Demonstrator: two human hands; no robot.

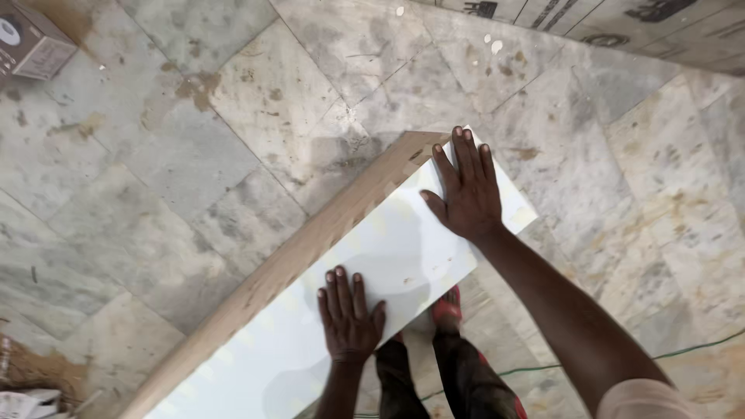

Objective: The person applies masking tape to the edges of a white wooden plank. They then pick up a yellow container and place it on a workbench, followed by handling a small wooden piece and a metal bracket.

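Note:
A long board with a glossy white face [403,248] and a bare wooden edge [310,240] runs diagonally from the lower left up to the middle of the view. My left hand [349,314] lies flat on the white face near its lower half, fingers together. My right hand [466,186] presses flat on the board's upper end, fingers spread and reaching the top corner. Neither hand holds anything. Below the board I see my legs and a red sandal [448,306].
The floor is stained grey marble tile [194,155]. A cardboard box [31,39] sits at the top left corner. Printed panels [621,23] lean along the top right. A thin green cable [698,345] crosses the floor at lower right. Debris [27,399] lies at the bottom left.

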